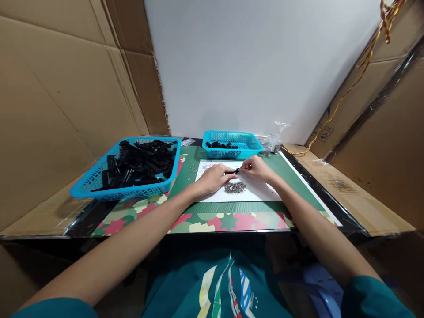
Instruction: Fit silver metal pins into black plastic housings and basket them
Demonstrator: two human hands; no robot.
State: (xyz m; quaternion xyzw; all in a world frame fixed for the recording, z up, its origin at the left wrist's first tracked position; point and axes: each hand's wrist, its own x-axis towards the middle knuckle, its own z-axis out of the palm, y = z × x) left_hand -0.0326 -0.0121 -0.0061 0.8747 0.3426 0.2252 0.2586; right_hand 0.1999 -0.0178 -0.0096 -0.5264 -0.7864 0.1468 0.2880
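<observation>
My left hand (216, 177) is closed on a small black plastic part (236, 171), holding it just above a white sheet (261, 192). From the right, my right hand (259, 168) pinches a thin, rod-like tool (244, 168) whose end points at the black part. Whether the tip touches it is too small to tell. Close in front of both hands lies a heap of tiny silvery metal pieces (235, 188), perhaps pins or screws. More small pieces (206, 166) are scattered at the sheet's far left.
A large blue basket (132, 193) full of black plastic parts (139, 161) stands at the left. Behind my hands, a smaller blue basket (228, 153) holds a few black parts. Clear plastic bags (273, 142) lie beside it. Cardboard walls (380, 123) flank the table.
</observation>
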